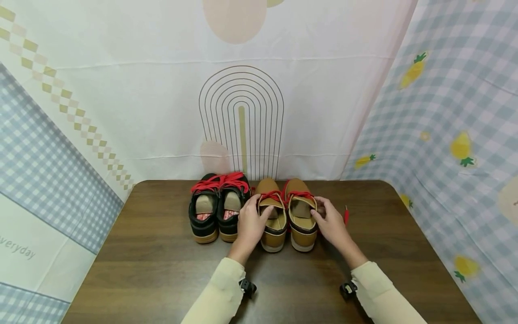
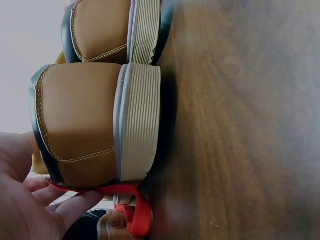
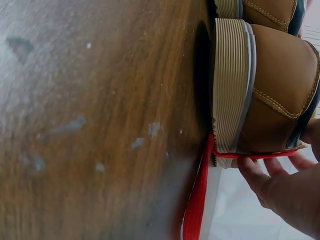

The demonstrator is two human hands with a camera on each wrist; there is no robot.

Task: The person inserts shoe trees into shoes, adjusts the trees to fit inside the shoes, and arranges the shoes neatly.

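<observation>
Side by side on the wooden table stand two tan shoes with red laces, toes toward the back wall. My left hand (image 1: 251, 220) grips the left tan shoe (image 1: 273, 239) at its outer side, thumb over the opening. On the right tan shoe (image 1: 303, 235), my right hand (image 1: 332, 222) does the same from the right. In the left wrist view, a red lace (image 2: 137, 215) hangs beside the shoe's heel (image 2: 82, 115), next to my fingers (image 2: 75, 210). Another lace (image 3: 197, 200) trails down to the table past the right shoe's ribbed sole (image 3: 232, 85) in the right wrist view.
A pair of black shoes (image 1: 204, 230) with red laces (image 1: 220, 180) stands just left of the tan pair. A lace end (image 1: 346, 216) lies on the table (image 1: 162, 270) right of my right hand. Printed cloth (image 1: 315, 112) hangs behind the table's back edge.
</observation>
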